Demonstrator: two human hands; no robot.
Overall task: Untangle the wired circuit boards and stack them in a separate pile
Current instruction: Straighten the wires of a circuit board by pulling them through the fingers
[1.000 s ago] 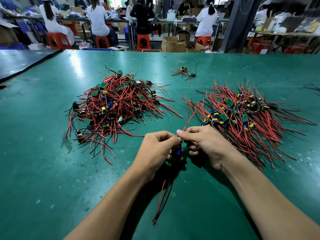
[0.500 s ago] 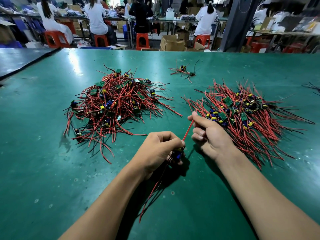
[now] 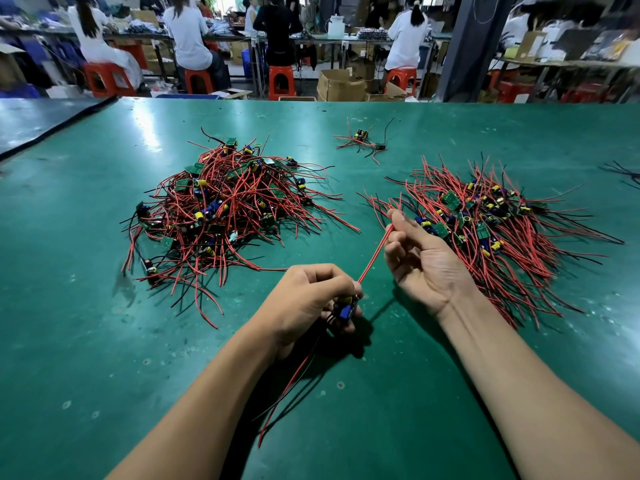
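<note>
Since half a second back the right hand point(image 3: 422, 261) has drawn farther from the left hand point(image 3: 311, 299) and turned its palm more upward, so a longer run of the red wire point(image 3: 375, 252) now stretches between them; a second back the two hands were touching over the same spot. The left hand is curled knuckles-up around a small board point(image 3: 346, 310) with a blue part showing, held just above the green surface point(image 3: 104, 341) near the middle. From under that hand red and black leads point(image 3: 291, 386) trail down toward the viewer and lie on the surface. The right hand pinches the wire between thumb and bent fingers (the exact fingertip contact is hard to make out), and the wire runs taut and slanted from the board up to that pinch. Behind the left hand sits the left pile point(image 3: 225, 209), a knotted heap of boards with wires crossing every way. Just beside and behind the right hand lies the right pile point(image 3: 485, 223), its wires fanned out more evenly around the boards at its middle; the right wrist lies close to its near edge. Farther back, between the piles, a small cluster point(image 3: 363, 142) of two or so wired boards lies apart. Beyond the surface, people point(image 3: 188, 32) sit on orange stools point(image 3: 282, 81) at other benches, with cartons point(image 3: 341, 84) on the floor.
</note>
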